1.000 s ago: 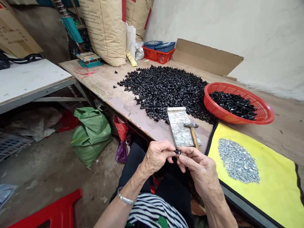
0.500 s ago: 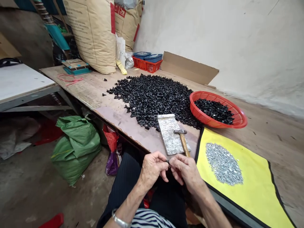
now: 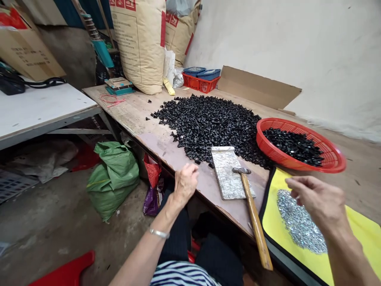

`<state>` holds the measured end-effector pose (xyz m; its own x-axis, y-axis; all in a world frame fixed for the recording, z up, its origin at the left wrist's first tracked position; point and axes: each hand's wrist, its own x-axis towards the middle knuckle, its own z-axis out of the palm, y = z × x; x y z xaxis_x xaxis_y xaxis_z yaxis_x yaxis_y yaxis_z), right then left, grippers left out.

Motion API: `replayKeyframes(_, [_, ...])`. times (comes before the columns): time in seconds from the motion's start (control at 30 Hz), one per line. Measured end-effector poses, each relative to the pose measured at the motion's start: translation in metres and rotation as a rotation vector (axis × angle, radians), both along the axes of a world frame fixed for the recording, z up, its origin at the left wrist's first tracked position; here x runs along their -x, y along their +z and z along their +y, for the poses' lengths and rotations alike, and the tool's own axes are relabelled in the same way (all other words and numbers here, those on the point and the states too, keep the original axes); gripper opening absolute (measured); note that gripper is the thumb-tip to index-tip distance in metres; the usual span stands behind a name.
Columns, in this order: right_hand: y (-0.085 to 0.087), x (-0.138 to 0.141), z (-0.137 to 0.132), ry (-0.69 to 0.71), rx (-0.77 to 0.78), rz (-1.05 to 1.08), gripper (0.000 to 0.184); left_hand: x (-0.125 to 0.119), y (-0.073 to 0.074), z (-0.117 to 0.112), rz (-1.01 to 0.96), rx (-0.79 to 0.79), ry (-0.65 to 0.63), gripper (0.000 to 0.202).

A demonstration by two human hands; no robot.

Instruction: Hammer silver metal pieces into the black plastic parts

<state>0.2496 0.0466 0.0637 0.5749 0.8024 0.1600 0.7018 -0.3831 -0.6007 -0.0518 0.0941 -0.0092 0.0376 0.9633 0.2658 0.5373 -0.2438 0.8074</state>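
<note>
My left hand (image 3: 184,182) reaches over the table's front edge, its fingers curled down just short of the near edge of a big heap of small black plastic parts (image 3: 208,123). My right hand (image 3: 318,198) hovers over the yellow mat (image 3: 357,222), beside a pile of tiny silver metal pieces (image 3: 300,224). Its thumb and fingers are pinched together, and I cannot make out anything between them. Between my hands lie a grey metal plate (image 3: 228,171) and a wooden-handled hammer (image 3: 253,214), neither touched.
A red basket (image 3: 276,157) of black parts sits behind the mat. Paper sacks (image 3: 143,39), a small red crate (image 3: 199,83) and cardboard (image 3: 256,85) line the back. A green bag (image 3: 114,171) and a red stool (image 3: 65,272) are on the floor, a white table (image 3: 38,107) at left.
My hands were together at my lap on a small black part. They have parted: the left went forward to the black heap, the right out over the yellow mat.
</note>
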Motion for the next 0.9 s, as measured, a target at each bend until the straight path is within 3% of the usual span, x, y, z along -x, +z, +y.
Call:
replayKeyframes(0.07, [-0.015,-0.002,-0.023,-0.028,0.274,-0.194,0.028,0.003,0.0,0.023,0.196,-0.011,-0.06,0.024])
replayKeyframes(0.13, [-0.028,-0.012,-0.04,-0.059,0.423,-0.365,0.033,0.002,-0.002,0.039,0.374,0.007,-0.111,0.024])
replayKeyframes(0.23, [-0.045,-0.03,-0.053,-0.006,0.441,-0.383,0.032,-0.005,-0.009,0.052,0.501,0.008,-0.112,0.016])
replayKeyframes(0.3, [-0.053,-0.036,-0.055,0.051,0.398,-0.35,0.024,-0.009,-0.013,0.054,0.443,-0.017,-0.087,0.012])
replayKeyframes(0.4, [-0.057,-0.036,-0.055,0.023,0.441,-0.347,0.011,-0.014,-0.01,0.053,0.099,0.014,-0.052,0.007])
replayKeyframes(0.53, [-0.053,-0.032,-0.054,0.02,0.503,-0.318,0.012,-0.022,0.004,0.035,-0.66,0.383,-0.082,0.015])
replayKeyframes(0.63, [-0.048,-0.034,-0.055,-0.017,0.516,-0.243,0.01,-0.026,0.012,0.012,-1.069,0.604,-0.167,0.026])
replayKeyframes(0.77, [-0.045,-0.035,-0.06,-0.046,0.421,-0.247,0.005,-0.031,0.015,-0.013,-1.294,0.772,-0.149,0.03])
replayKeyframes(0.9, [-0.044,-0.03,-0.063,-0.081,0.338,-0.307,0.006,-0.038,0.018,-0.025,-1.384,0.821,-0.151,0.023])
